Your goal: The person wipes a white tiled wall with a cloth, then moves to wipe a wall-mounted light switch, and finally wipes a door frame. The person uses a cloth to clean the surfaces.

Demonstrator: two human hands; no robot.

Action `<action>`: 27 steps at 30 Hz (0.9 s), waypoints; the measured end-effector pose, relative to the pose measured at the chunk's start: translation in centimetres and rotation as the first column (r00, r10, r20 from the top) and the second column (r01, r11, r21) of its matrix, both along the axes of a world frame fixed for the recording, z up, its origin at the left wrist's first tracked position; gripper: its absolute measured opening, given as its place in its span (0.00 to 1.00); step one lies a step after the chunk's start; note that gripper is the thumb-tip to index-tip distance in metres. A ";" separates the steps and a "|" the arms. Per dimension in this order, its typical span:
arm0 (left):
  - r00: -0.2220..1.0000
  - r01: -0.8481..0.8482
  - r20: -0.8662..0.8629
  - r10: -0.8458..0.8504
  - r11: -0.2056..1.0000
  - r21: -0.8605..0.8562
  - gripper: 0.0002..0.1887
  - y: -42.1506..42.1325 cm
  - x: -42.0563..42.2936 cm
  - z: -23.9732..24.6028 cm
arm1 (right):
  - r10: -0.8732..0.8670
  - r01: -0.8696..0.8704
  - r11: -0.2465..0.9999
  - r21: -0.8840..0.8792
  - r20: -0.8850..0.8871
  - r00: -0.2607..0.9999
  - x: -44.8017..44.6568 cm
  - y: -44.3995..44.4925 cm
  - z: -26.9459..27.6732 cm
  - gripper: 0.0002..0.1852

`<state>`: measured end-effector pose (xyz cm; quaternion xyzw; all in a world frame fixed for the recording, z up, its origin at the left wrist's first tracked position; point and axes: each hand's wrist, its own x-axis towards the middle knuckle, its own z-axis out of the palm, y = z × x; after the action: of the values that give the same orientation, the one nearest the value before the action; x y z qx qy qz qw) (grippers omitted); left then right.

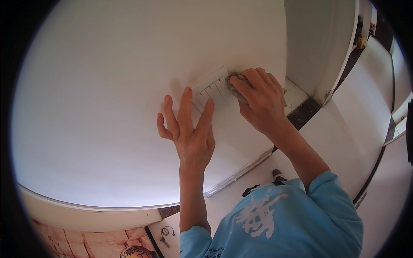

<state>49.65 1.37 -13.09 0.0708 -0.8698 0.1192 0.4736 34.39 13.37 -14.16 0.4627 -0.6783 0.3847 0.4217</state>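
A white multi-gang light switch plate (211,87) is mounted on the white wall (106,106) in front of me. My right hand (263,92) grips a crumpled greyish cloth (237,88) at the plate's right end. Fingers spread, my left hand (190,129) is at the plate's left end and holds nothing. Its index fingertip lies over the lower part of the switches, and the middle fingertip is beside the upper left corner. The left fingers and the cloth cover parts of the plate.
The wall ends at a corner right of the plate, beside a doorway with a dark threshold strip (303,111). Grey scuffs run along the wall's base (238,172). A cable (167,233) lies on the tiled floor at lower left, near a patterned round object (137,252).
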 end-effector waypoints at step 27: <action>0.610 0.378 -0.771 -0.184 -0.788 0.487 0.21 8.4 -4.6 -12.6 | 0.658 -0.307 0.753 -0.582 0.657 0.368 3.8 8.9 -11.6 0.29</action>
<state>45.02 9.81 -25.69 0.0457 -0.3823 -0.9021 0.1951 38.20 22.27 -25.71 0.3155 -0.5381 0.7815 -0.0124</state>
